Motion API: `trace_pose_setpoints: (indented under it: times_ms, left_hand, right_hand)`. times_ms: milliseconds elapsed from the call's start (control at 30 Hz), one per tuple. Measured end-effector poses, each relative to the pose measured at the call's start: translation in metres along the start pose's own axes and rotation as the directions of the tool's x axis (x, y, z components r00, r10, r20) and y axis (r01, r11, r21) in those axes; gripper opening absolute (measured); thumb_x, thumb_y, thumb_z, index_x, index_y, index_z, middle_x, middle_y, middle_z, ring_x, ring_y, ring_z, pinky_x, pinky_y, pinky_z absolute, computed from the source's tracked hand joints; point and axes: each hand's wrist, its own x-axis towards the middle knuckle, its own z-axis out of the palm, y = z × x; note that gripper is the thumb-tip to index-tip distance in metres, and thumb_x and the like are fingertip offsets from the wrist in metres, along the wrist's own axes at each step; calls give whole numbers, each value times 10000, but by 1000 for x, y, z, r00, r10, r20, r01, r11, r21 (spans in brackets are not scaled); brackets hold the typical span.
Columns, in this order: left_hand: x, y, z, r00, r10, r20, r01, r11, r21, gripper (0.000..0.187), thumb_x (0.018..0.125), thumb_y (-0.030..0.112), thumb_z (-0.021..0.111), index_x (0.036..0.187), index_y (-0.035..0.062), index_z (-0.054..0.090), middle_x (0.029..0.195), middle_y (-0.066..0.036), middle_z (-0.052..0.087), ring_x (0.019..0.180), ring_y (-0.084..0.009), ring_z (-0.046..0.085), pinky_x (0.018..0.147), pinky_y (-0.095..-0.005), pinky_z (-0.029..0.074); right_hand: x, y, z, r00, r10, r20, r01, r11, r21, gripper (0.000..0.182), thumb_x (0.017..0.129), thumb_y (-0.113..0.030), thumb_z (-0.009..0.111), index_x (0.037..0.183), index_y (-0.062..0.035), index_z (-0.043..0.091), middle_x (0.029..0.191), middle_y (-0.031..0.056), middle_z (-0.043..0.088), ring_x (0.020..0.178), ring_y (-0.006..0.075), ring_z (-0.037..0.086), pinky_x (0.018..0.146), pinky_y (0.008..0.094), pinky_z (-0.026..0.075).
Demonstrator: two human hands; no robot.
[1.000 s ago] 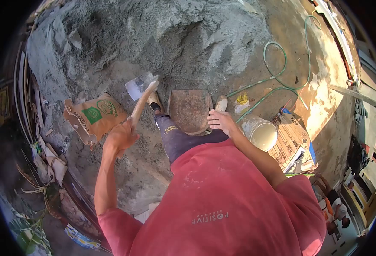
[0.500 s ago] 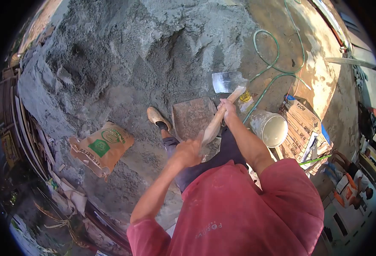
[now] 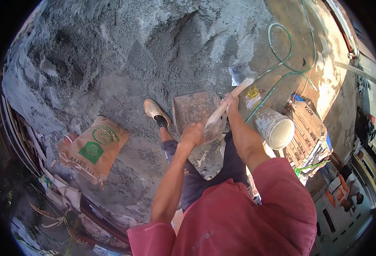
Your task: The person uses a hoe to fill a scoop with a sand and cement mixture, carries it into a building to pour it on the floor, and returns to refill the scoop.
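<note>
A hoe runs diagonally in front of my body, its pale wooden handle (image 3: 241,86) ending at a flat metal blade (image 3: 239,74) near the sand. My right hand (image 3: 230,103) is wrapped round the handle on the blade side. Lower down, my left hand (image 3: 192,135) is closed round the handle's near end. Beneath the handle, between my feet, lies a worn, dusty square pan (image 3: 192,106); the handle and my left hand cover part of it. Beyond is a big heap of grey sand (image 3: 124,55).
A brown paper sack (image 3: 96,149) with green print lies to the left. On the right stand a white bucket (image 3: 280,133), a stack of cartons (image 3: 307,134) and a looping green hose (image 3: 291,45). Other people (image 3: 343,192) are at the far right edge.
My left hand has moved up the handle, closer to my right hand. The hoe's blade has turned and shifted a little to the right in view, as has the surrounding scene.
</note>
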Motion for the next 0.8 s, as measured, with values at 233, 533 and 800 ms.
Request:
trace_pose_setpoints:
  times_ms: [233, 533, 800]
  left_hand:
    - [-31, -15, 0, 995, -85, -52, 83, 996, -36, 698, 743, 171, 650, 1369, 115, 348, 1114, -256, 563, 1031, -400, 559, 911, -440, 444]
    - [-169, -40, 90, 966, -212, -148, 136, 903, -407, 594, 748, 117, 639, 1312, 99, 454, 976, -260, 616, 948, -418, 580, 839, -451, 461]
    - [-214, -53, 116, 941, -215, -262, 93, 907, -411, 548, 705, 90, 642, 1239, 149, 535, 876, -240, 635, 849, -410, 614, 744, -436, 508]
  right_hand:
    - [-11, 28, 31, 994, 27, 103, -24, 999, -35, 84, 764, -61, 569, 748, -22, 496, 608, 72, 476, 449, 193, 495, 418, 349, 471]
    - [-138, 110, -5, 992, 55, 113, -16, 950, -313, 219, 816, -89, 549, 967, 11, 424, 686, 117, 514, 421, 197, 513, 355, 335, 463]
    - [-197, 115, -29, 980, 92, 177, -63, 984, -164, 229, 782, -70, 593, 919, -27, 414, 647, 72, 480, 432, 198, 519, 369, 344, 468]
